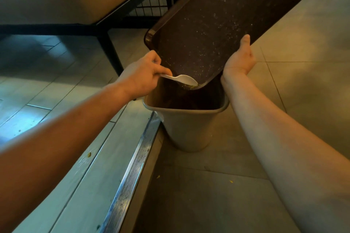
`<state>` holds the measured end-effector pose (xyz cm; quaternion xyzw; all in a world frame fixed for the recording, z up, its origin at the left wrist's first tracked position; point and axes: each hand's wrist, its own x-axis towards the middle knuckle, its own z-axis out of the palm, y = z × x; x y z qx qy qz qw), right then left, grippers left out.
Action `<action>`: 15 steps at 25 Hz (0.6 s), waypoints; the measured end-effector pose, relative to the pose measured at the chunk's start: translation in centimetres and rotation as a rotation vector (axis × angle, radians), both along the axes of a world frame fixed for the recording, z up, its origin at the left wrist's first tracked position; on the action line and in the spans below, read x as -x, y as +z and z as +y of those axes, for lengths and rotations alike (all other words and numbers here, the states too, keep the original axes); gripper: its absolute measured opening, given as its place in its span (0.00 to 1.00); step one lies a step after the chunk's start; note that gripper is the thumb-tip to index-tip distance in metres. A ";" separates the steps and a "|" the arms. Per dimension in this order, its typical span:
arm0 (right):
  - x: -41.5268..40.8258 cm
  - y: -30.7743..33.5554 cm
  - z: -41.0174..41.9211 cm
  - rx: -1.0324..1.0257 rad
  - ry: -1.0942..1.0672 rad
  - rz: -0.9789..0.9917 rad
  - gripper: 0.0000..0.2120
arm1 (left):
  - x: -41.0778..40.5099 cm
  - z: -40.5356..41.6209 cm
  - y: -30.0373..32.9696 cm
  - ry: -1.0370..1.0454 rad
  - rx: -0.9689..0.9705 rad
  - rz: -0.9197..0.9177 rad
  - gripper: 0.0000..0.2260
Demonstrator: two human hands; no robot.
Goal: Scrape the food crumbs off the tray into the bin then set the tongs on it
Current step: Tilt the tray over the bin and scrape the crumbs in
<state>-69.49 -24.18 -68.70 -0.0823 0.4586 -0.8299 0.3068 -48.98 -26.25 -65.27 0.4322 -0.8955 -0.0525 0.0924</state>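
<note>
A person tips a dark brown tray (217,30) steeply over a beige bin (186,126) on a tiled floor, its lower corner hanging just above the bin's open mouth. The right hand (239,58) grips the tray's right edge, thumb lying along the rim and fingers hidden beneath it. The left hand (141,74) pinches the handle of a white plastic spoon (182,79), whose bowl rests at the tray's lowest corner, where a small yellowish clump of crumbs (191,86) has gathered at the lip. Fine pale specks dot the tray's upper surface, so the scraping looks partly done. No tongs are in view; by this frame, setting them on the tray is not yet begun.
</note>
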 end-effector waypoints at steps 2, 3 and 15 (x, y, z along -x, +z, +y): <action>-0.1 0.0 0.0 -0.007 0.003 0.005 0.13 | 0.4 0.0 -0.3 0.044 -0.081 0.122 0.12; -0.1 0.0 0.0 -0.006 0.000 0.004 0.13 | 0.5 -0.1 -0.3 0.055 -0.092 0.173 0.12; -0.2 0.2 0.3 0.031 0.002 -0.010 0.14 | -2.2 -0.6 0.0 0.013 -0.019 0.220 0.11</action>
